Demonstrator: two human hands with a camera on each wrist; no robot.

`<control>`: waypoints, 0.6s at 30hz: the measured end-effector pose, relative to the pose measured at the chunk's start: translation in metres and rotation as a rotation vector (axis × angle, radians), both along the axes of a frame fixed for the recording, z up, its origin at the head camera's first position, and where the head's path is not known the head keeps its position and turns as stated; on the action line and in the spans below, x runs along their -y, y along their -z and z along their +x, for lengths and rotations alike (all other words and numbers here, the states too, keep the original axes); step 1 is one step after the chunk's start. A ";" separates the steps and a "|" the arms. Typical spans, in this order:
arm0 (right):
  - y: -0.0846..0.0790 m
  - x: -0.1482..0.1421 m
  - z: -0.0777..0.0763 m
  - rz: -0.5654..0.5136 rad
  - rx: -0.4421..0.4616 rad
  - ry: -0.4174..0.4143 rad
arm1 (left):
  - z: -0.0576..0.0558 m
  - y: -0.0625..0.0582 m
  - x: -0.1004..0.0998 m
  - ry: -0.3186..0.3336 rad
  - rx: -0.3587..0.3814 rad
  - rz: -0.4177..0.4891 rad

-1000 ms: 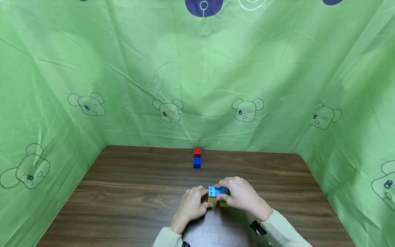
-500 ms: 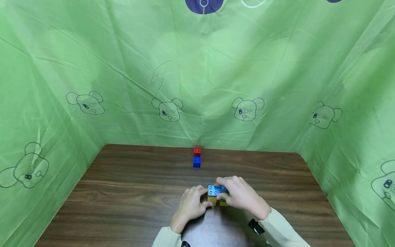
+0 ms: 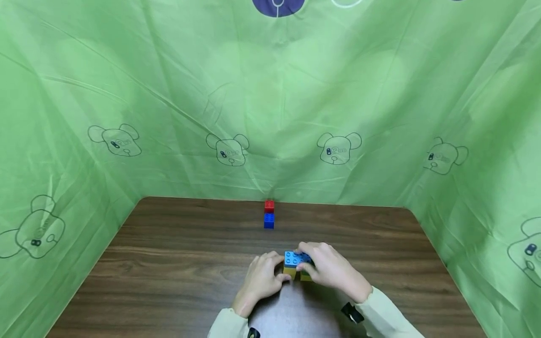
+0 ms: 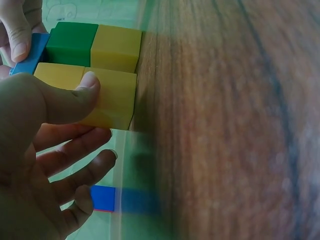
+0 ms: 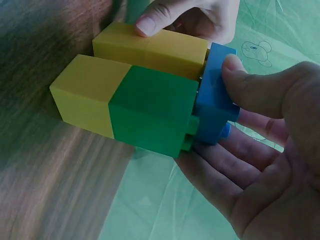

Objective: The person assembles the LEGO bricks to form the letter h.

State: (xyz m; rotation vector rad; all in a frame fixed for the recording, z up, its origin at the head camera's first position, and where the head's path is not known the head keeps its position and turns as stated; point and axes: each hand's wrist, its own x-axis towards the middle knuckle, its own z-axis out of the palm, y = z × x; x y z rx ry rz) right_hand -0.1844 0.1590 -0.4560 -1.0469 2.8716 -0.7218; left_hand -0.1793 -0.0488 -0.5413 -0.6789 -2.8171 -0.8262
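Note:
Two columns of toy building bricks stand side by side on the table. One is two yellow bricks (image 4: 107, 100); the other is a green brick (image 5: 150, 110) over a yellow brick (image 5: 90, 95). Across their tops lies a flat blue brick (image 3: 290, 258), with some green studs showing beside it in the right wrist view. My left hand (image 3: 263, 277) holds the all-yellow column between thumb and fingers, its thumb (image 4: 85, 97) on the near side. From the right, my right hand (image 3: 331, 266) pinches the blue brick, thumb (image 5: 245, 85) on its near side, and covers its right part.
At the back of the brown wooden table (image 3: 190, 244), a red brick (image 3: 269, 205) and a dark blue brick (image 3: 268, 220) stand in line near the far edge. Green cloth (image 3: 279, 103) with bear drawings hangs behind and along both sides.

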 end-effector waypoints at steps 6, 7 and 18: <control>0.000 0.001 0.001 -0.001 -0.005 0.050 | 0.001 -0.003 -0.001 -0.003 0.033 -0.010; 0.000 0.002 0.001 -0.001 -0.001 0.064 | 0.001 -0.004 -0.001 -0.002 0.037 -0.010; 0.000 0.006 0.005 0.011 0.019 0.132 | 0.002 -0.006 0.000 -0.003 0.058 -0.023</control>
